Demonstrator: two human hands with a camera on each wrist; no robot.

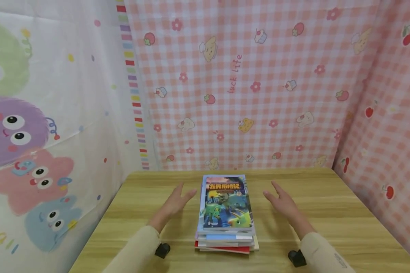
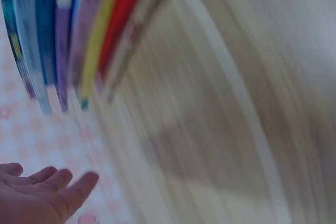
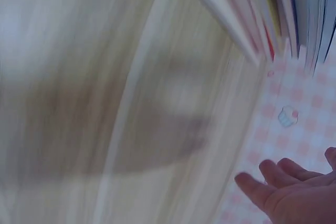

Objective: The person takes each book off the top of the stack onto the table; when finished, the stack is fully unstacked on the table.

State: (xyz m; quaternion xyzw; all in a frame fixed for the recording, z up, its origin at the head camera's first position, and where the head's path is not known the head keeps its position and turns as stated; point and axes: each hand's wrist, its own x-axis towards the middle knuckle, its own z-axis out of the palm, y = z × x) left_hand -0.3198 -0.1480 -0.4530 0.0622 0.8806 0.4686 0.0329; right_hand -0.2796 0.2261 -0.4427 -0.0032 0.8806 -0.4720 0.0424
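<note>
A stack of several books (image 1: 225, 240) stands on the wooden table, its edges not quite lined up. On top lies a comic-style book (image 1: 227, 204) with a green and blue dinosaur cover and yellow lettering. My left hand (image 1: 175, 201) is held to the left of the stack, apart from it, thumb and fingers extended. To the right of the stack my right hand (image 1: 283, 203) is likewise apart from it, with fingers extended. The left wrist view shows coloured spines (image 2: 79, 35) beside the left hand; pale page edges (image 3: 283, 19) appear in the right wrist view. Neither hand touches anything.
The wooden table (image 1: 123, 220) reaches back to a pink checked curtain (image 1: 253, 102). A white curtain with cartoon figures (image 1: 85, 94) hangs at the left, another checked curtain (image 1: 389, 132) at the right. Small black devices (image 1: 162, 250) sit at the wrists.
</note>
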